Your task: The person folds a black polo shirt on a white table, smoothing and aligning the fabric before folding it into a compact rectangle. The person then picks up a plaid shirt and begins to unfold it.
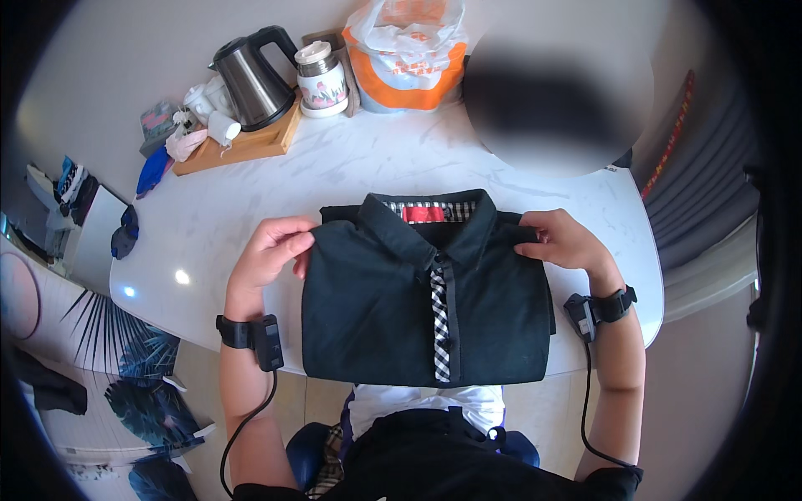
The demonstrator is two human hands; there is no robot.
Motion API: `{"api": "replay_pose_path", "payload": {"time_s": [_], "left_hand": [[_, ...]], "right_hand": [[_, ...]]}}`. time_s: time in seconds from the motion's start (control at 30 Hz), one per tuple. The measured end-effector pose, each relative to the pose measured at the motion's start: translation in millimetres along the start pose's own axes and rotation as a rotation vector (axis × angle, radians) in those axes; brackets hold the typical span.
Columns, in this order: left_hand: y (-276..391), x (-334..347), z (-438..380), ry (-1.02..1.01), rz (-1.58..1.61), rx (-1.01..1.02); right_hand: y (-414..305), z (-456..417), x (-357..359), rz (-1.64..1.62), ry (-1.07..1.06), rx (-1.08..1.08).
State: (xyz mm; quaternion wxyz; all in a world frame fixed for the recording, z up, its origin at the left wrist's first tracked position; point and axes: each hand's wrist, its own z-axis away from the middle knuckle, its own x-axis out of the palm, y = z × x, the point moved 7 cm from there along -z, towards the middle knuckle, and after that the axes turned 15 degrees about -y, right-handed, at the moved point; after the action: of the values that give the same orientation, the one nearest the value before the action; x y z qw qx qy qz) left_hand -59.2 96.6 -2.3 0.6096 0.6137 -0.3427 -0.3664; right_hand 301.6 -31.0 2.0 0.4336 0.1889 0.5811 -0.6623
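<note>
A dark collared shirt (369, 307) lies folded into a near rectangle at the front of the table, collar up and away from me. Black-and-white checked cloth lines its collar and button placket (440, 325), and a red label (423, 215) shows inside the neck. At the left shoulder corner, my left hand (269, 250) pinches the fabric between thumb and fingers. My right hand (561, 241) grips the opposite shoulder, its fingertips partly hidden by the cloth. The shirt's lower edge reaches the table's front edge, above my lap.
On the white marbled table (250, 188), a wooden tray (276, 141) holds a steel electric kettle (257, 84) and white cups (222, 127). Beside it stand a flowered flask (322, 84) and a plastic bag (407, 75). A dark cloth item (125, 232) lies left. Cables run from both wrist devices.
</note>
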Motion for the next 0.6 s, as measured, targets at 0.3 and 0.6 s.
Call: {"api": "replay_pose_path", "payload": {"time_s": [0.3, 0.6], "left_hand": [[-26.5, -13.5, -16.3, 0.126, -0.331, -0.155], [-30.5, -10.6, -12.6, 0.073, -0.322, -0.323]], "right_hand": [[6.0, -1.2, 0.1, -0.139, -0.047, 0.065], [-9.0, 8.9, -9.1, 0.055, 0.063, 0.17]]}}
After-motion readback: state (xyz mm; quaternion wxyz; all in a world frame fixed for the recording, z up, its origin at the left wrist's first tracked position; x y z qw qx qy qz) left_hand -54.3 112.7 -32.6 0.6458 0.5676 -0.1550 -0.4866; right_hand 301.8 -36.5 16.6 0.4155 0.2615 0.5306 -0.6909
